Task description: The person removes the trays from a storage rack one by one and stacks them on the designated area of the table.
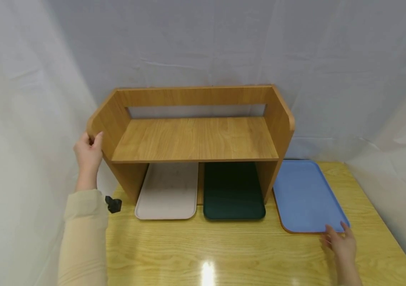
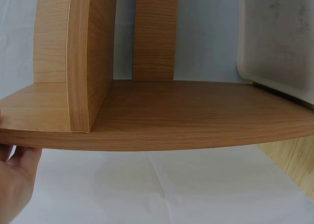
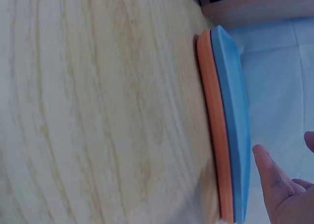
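Note:
A small wooden shelf [image 1: 195,139] stands against the back cloth. My left hand [image 1: 89,153] holds the front edge of its left side panel; in the left wrist view only part of that hand [image 2: 17,180] shows, at the panel's edge. Under the shelf board lie a pale tray [image 1: 168,192] on the left and a dark green tray [image 1: 234,194] on the right. Beside the shelf, a blue tray [image 1: 306,194] rests on an orange tray [image 3: 216,121]. At their front right corner my right hand [image 1: 343,246] hovers with spread fingers; whether it touches the blue rim I cannot tell.
All of this stands on a light wood table [image 1: 188,254]. A small black object [image 1: 113,204] lies left of the shelf, close to my left sleeve. White cloth [image 1: 206,43] hangs behind and along both sides.

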A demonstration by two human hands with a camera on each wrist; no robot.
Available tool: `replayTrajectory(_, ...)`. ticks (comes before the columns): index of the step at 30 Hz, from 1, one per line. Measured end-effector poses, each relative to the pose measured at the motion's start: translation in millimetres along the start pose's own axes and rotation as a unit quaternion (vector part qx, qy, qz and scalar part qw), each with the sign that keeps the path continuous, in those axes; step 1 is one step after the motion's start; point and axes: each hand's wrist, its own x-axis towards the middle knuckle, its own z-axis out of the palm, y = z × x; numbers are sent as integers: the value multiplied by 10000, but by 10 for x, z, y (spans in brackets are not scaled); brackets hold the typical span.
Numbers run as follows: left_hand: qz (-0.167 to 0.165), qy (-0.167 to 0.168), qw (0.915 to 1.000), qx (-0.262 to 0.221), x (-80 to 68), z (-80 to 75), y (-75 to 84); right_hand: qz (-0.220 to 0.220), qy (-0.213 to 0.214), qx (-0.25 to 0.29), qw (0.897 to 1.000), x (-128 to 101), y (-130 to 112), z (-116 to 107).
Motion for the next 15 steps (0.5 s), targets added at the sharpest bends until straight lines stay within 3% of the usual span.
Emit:
replayTrajectory(5,-35,43,10000,-13,-9,1,1,-386,-419,-370,9977,-264,-239,165)
replayTrajectory(15,-20,-17,10000,46,1,2,-4,-951,-1054,-460,9888,-153,-98,320)
